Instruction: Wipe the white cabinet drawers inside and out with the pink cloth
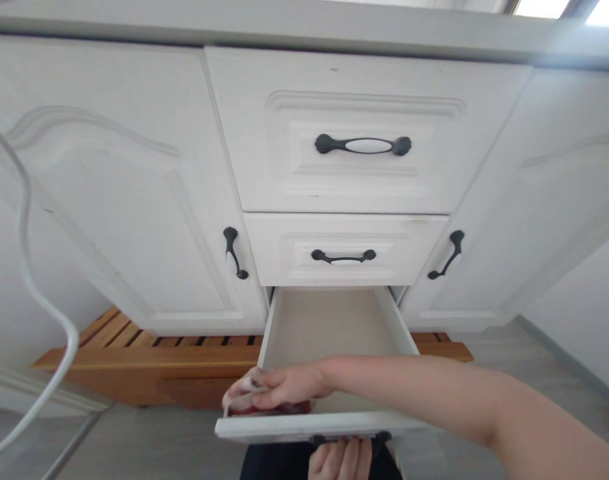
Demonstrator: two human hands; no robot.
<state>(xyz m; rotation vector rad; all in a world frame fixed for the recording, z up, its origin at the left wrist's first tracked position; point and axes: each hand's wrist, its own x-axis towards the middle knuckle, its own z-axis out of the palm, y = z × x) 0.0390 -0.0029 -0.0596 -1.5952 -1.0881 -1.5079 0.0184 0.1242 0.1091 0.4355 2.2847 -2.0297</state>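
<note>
Drawer [334, 327]: jutting out from the cabinet [344, 180] at six o'clock, presumably giving room for reaching inside. With the right hand [289, 387], pressing and clutching a bunched cloth [241, 402] at the drawer's front corner, towards seven o'clock; probably bunching it for fitting into the angle between side and front. With the arm [414, 387], slanting in from four o'clock across the opening, likely leaving the space below free for the other grip. With the left hand [340, 460], curling fingers round the handle [329, 438] at six o'clock, hiding the thumb; likely bracing the front against pressure from above. Hanging at eight to nine o'clock, well apart from both hands: a cord [73, 340].
</note>
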